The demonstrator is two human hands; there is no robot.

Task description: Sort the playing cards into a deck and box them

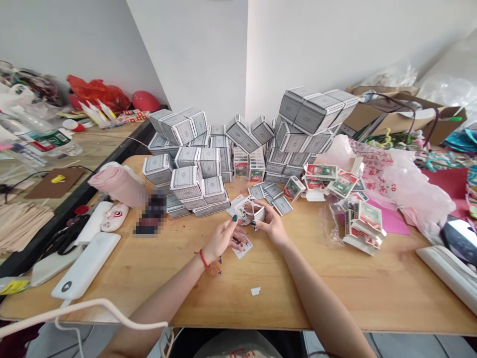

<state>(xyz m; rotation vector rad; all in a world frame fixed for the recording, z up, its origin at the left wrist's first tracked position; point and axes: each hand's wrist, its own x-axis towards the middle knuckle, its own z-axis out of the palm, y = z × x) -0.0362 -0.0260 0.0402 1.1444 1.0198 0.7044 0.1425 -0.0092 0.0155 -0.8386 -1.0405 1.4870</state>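
Note:
My right hand (275, 227) grips a small open-topped box folded from playing cards (260, 214), its white inside facing me. Beside it, my left hand (219, 239) has its thumb raised and its fingers apart, with nothing visible in its grasp. A face-up playing card (244, 249) lies on the table next to the left fingers. Several more face-up cards (242, 206) are just beyond the hands, partly behind the folded box. Some grey-backed cards (274, 191) are spread behind my right hand.
Stacks of grey-backed card cubes (197, 186) rise at the back left, and a taller stack (311, 112) at the back right. Opened card packets (367, 221) lie to the right. A power bank (87, 268) rests at left; a paper scrap (255, 291) lies in front.

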